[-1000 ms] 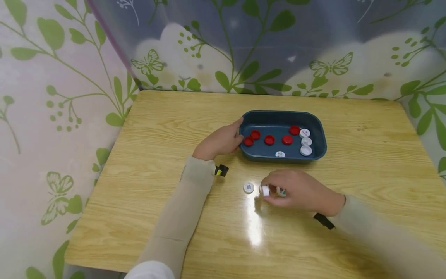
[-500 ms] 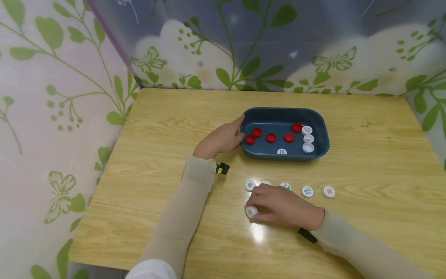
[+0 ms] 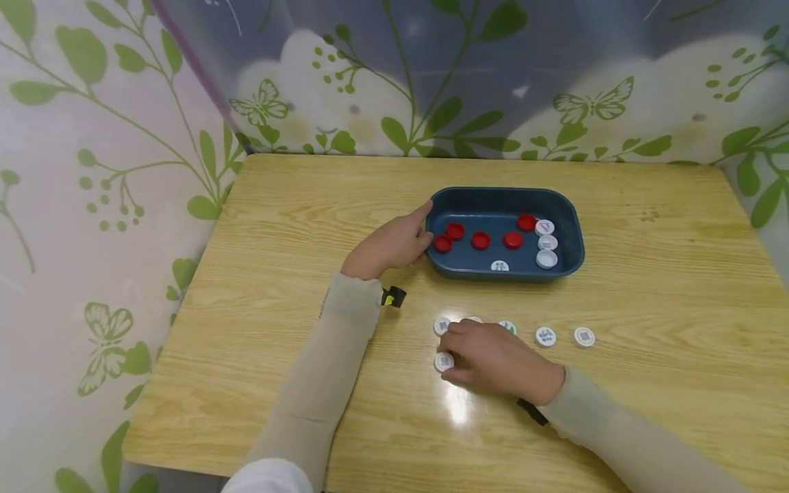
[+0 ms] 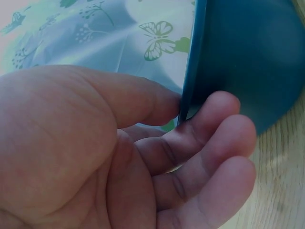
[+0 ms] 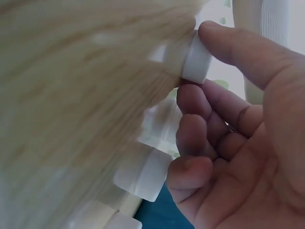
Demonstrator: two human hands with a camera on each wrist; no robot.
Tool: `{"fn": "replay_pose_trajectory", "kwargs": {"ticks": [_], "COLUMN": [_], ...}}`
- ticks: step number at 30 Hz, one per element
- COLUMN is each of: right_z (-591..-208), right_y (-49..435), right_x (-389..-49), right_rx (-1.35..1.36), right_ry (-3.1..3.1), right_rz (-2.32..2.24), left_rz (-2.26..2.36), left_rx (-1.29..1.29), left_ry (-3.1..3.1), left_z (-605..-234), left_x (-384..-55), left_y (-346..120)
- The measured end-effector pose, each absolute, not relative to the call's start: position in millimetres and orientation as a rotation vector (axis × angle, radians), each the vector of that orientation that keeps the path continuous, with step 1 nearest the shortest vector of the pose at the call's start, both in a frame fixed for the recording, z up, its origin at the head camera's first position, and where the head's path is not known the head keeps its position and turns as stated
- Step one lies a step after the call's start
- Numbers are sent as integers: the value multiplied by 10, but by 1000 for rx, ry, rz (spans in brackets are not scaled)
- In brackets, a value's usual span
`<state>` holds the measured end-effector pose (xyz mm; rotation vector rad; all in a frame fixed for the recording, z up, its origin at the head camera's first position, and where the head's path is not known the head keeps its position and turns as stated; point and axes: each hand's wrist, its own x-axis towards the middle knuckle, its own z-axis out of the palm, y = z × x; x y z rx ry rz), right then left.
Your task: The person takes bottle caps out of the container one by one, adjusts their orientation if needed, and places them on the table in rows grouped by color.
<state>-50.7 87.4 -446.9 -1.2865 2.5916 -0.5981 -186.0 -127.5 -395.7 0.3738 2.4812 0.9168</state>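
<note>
tray [image 3: 499,202]: dark blue | caps [image 3: 513,239]: red, white | tabletop [image 3: 277,226]: yellow woodgrain | wall [image 3: 370,96]: green botanical print

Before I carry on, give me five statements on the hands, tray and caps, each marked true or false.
1. The left hand holds the blue tray at one end. True.
2. The right hand is inside the tray. False: it is over the table, with its fingers on a white cap.
3. Five red caps lie in the tray. True.
4. Every white cap is outside the tray. False: some white caps are in it.
5. The cap at the right hand's fingertips is nearer the person than the row of caps. True.
</note>
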Motion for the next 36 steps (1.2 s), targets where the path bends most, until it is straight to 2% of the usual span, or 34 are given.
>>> {"fn": "replay_pose_trajectory", "kwargs": {"ticks": [15,28,36], "right_z": [-4367,-4175,-3932], "right_y": [899,1132,1292], "right_x": [-518,-676,-945], "right_rx": [-1210,-1310,-1418], "right_ry": [2567,2652,2677], "right_rz": [-558,-547,-557], "left_rz": [927,904,908], "left_rx": [384,390,396], "left_ry": [2482,2486,2493], "left_z": [-3982,-3968,-3971], "left_x": [-1862,-1866,-1867], "left_y": [-1257,-1256,-1267]}}
